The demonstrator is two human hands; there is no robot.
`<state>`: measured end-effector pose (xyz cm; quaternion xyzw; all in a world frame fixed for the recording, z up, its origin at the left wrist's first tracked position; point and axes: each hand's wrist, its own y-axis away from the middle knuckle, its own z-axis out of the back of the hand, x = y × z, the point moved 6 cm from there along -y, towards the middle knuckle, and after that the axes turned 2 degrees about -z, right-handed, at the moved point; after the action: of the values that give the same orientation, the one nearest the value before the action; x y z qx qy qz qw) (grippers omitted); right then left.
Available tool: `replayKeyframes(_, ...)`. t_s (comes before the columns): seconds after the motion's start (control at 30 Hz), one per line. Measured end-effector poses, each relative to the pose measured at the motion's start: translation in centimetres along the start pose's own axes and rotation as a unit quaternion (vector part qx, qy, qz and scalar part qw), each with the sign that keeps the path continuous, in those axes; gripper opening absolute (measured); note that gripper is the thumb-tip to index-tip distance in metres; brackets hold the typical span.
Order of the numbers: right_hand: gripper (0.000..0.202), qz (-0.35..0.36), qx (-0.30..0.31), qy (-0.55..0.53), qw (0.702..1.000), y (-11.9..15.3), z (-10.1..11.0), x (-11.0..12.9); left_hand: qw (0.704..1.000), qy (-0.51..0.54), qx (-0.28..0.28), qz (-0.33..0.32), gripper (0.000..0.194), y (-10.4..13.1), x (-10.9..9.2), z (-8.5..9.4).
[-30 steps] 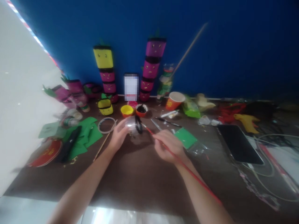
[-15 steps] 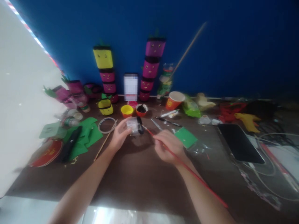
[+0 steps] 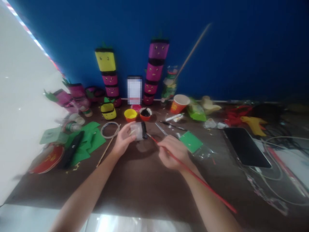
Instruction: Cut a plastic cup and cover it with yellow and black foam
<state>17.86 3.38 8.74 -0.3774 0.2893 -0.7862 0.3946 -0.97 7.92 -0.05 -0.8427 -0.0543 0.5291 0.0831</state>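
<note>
My left hand (image 3: 123, 140) holds a small clear plastic cup (image 3: 137, 132) on its side, its right end banded in black. My right hand (image 3: 172, 152) is closed round a long red paintbrush (image 3: 200, 181), whose tip is close to the black band; whether they touch is too blurred to tell. Just behind the clear cup stand a small cup of yellow paint (image 3: 130, 115) and a small cup of black paint (image 3: 145, 113). A green square (image 3: 191, 141) lies to the right of my right hand.
Stacked purple and yellow face cups (image 3: 154, 72) stand at the back by a phone (image 3: 134, 90). Green sheets (image 3: 95, 141) and a tape ring (image 3: 110, 130) lie left. A paper cup (image 3: 179, 103), glue gun (image 3: 253, 125) and dark tablet (image 3: 247, 147) are right.
The clear cup has turned slightly in my left hand, and the brush tip is a little farther from its black band. The whole view has shifted slightly.
</note>
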Motion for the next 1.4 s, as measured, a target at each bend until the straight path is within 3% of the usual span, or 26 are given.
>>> replayKeyframes(0.53,0.021,0.005,-0.024,0.002,1.000,0.09,0.14,0.15,1.000,-0.001,0.004,0.002,0.057,0.03,0.16,0.00)
replayKeyframes(0.67,0.019,0.002,0.001,0.005,1.000,0.14,-0.24,-0.02,1.000,-0.002,0.007,-0.002,0.057,0.05,0.30,0.10)
replayKeyframes(0.9,0.020,-0.004,-0.009,0.010,1.000,0.17,-0.19,0.00,1.000,-0.010,0.012,0.003,0.057,0.10,0.34,0.02)
replayKeyframes(1.4,0.017,-0.001,-0.017,-0.008,1.000,0.03,-0.18,0.15,1.000,0.007,-0.020,0.015,0.050,-0.03,0.03,-0.14)
